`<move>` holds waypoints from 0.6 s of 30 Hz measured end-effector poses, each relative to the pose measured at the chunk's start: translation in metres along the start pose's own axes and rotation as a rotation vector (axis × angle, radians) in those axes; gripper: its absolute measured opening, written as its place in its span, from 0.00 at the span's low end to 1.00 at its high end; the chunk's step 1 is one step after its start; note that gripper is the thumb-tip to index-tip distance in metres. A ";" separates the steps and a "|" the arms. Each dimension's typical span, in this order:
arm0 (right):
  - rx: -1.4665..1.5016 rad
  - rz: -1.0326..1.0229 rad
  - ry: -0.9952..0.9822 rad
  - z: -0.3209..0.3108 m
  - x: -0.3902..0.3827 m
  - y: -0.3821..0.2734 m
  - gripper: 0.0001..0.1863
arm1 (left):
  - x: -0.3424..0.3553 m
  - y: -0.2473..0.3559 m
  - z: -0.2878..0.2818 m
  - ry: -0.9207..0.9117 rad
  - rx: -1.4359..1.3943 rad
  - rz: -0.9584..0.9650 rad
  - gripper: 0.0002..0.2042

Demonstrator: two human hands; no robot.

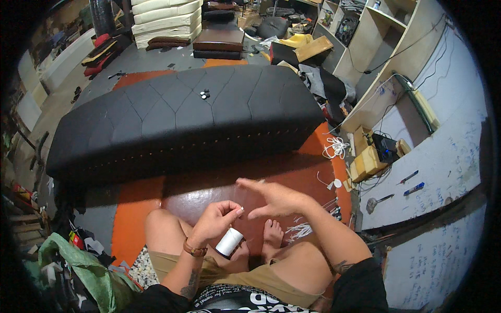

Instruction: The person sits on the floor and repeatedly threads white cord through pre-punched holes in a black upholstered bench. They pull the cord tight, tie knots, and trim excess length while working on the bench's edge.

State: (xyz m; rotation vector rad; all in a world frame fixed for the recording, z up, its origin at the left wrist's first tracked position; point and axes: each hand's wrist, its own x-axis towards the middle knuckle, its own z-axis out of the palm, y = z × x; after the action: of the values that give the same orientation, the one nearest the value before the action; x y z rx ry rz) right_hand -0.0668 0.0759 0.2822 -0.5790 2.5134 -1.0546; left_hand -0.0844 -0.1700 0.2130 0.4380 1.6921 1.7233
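Observation:
My left hand [215,221] is closed in a pinch, with a tiny pale tip of what looks like white thread [241,209] at thumb and forefinger. Just below it, a spool of white thread [229,242] lies tilted by my foot. My right hand [276,199] is held to the right of the left one, fingers stretched and thumb apart, with nothing visible in it. Beyond both hands stands a long black tufted bench cushion [209,117] with diamond-pattern seams. A few black and white buttons [204,94] lie on its top.
Cut white threads [300,229] lie beside my right knee. A coil of white cord [336,147] and yellow foam blocks [367,163] sit at the right, near a white board [422,188] with pens. A green sack [83,271] is at the lower left; stacked cream foam [166,23] stands behind.

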 end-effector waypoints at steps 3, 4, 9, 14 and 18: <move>0.173 0.056 -0.068 0.020 0.017 -0.014 0.39 | -0.004 0.000 -0.007 -0.026 -0.050 0.039 0.10; 0.180 0.100 -0.099 0.019 0.018 -0.016 0.34 | -0.005 0.000 -0.009 -0.027 -0.064 0.058 0.10; 0.153 0.075 -0.083 0.019 0.019 -0.006 0.14 | -0.015 0.009 -0.014 -0.051 -0.144 -0.006 0.09; 0.444 0.064 -0.050 0.021 0.028 0.001 0.06 | -0.018 0.004 -0.015 -0.064 -0.168 0.021 0.09; 0.583 0.373 -0.125 0.011 0.028 -0.025 0.08 | -0.020 0.004 -0.015 -0.019 -0.106 0.053 0.09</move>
State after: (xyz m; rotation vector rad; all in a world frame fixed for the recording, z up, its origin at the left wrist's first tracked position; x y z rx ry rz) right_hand -0.0802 0.0401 0.2887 -0.0059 1.9556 -1.4482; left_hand -0.0815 -0.1942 0.2199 0.4532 1.5804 1.8316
